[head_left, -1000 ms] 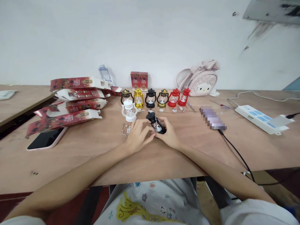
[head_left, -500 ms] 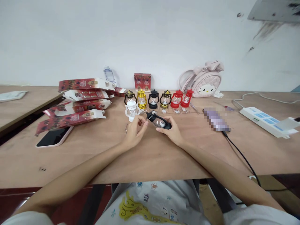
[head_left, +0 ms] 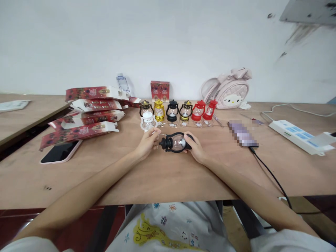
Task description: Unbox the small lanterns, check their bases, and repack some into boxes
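My right hand (head_left: 195,147) is closed around the base of a small black lantern (head_left: 179,142), which lies sideways above the table with its cap pointing left. Beside the cap, my left hand (head_left: 148,144) pinches a thin wire handle (head_left: 162,134); one straight length of it reaches toward the lantern's top. Whether the wire is hooked into the lantern, I cannot tell. Just behind my left hand stands a white lantern (head_left: 149,121), partly covered by the fingers.
Several small lanterns (head_left: 172,111) in black, gold, bronze and red stand in a row, with wire pieces (head_left: 183,124) before them. Opened red boxes (head_left: 84,133) and a phone (head_left: 61,152) lie left. A pink bag (head_left: 232,92), another phone (head_left: 243,134) and a power strip (head_left: 294,134) are right.
The black lantern has turned from a slant to nearly level, its side frame now facing me. My left hand has shifted slightly left and down, and the wire shows between hand and lantern.
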The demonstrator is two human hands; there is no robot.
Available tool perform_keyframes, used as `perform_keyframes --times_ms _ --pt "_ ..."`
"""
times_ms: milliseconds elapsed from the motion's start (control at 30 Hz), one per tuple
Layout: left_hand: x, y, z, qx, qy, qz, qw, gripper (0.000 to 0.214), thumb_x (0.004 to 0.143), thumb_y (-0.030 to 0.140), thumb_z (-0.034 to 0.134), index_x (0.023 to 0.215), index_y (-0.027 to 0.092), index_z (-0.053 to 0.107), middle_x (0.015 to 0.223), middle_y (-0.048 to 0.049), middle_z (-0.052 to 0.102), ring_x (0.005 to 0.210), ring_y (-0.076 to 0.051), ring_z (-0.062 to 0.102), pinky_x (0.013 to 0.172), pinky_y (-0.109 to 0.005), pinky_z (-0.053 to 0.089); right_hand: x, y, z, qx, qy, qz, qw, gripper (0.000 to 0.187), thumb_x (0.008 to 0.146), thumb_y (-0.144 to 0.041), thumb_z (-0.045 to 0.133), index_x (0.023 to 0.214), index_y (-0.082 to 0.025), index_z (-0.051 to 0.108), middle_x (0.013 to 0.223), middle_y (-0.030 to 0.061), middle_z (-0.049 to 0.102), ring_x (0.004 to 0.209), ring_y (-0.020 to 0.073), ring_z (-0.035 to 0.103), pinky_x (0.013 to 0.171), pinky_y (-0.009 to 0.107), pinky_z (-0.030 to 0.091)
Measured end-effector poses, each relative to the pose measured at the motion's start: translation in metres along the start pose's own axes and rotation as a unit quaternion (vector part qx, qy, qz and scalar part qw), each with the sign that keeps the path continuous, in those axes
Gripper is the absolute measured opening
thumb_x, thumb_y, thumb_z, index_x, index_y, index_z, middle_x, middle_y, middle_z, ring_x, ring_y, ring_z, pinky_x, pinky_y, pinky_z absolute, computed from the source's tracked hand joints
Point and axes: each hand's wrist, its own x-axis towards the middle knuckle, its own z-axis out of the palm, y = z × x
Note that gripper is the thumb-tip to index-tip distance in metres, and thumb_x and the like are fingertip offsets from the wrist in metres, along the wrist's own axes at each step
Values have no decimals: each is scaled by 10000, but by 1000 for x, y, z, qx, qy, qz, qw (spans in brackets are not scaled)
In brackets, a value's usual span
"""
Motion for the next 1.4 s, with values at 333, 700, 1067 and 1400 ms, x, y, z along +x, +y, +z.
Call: perform_keyframes --times_ms 333,700,1067,1400 --pt "-9 -1 4 112 -67 91 987 461 713 474 602 489 190 316 445 86 214 383 -31 183 370 -175 128 -3 -2 1 -67 -26 7 997 329 825 -550 544 824 -225 499 653 -54 477 505 77 440 400 184 361" --pt "-9 -6 5 145 -61 134 978 446 683 393 626 420 167 346 418 65 261 400 -32 226 398 -183 141 -8 -5 8 -126 -9 16 992 338 819 -577 521 865 -245 487 681 -58 472 512 77 441 442 204 394" --pt "-1 -15 6 -62 23 -47 997 448 578 327 640 505 213 212 435 122 177 342 -4 123 326 -157 108 -5 -1 7 -101 45 13 994 367 811 -595 508 875 -234 496 734 -42 496 526 89 482 426 230 424" --pt "-3 -22 8 -76 9 -88 993 460 593 348 661 505 208 232 400 122 191 306 -4 151 322 -155 112 -9 -2 11 -116 41 12 992 363 821 -598 493 868 -238 498 761 -31 485 588 96 487 417 196 441"
